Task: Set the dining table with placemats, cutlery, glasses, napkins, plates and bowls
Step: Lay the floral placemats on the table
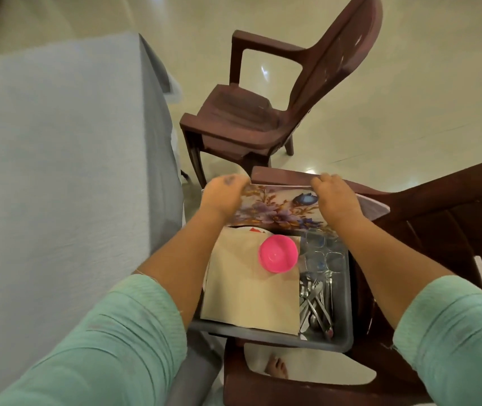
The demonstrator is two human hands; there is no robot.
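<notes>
Now both hands' fingers [235, 180] grip placemat [275, 208].

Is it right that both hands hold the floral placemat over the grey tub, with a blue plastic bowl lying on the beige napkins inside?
Not quite. The head view shows the plastic bowl is pink, not blue. The rest stands: the left hand and right hand hold the floral placemat over the grey tub, and the bowl lies on the beige napkins inside.
</notes>
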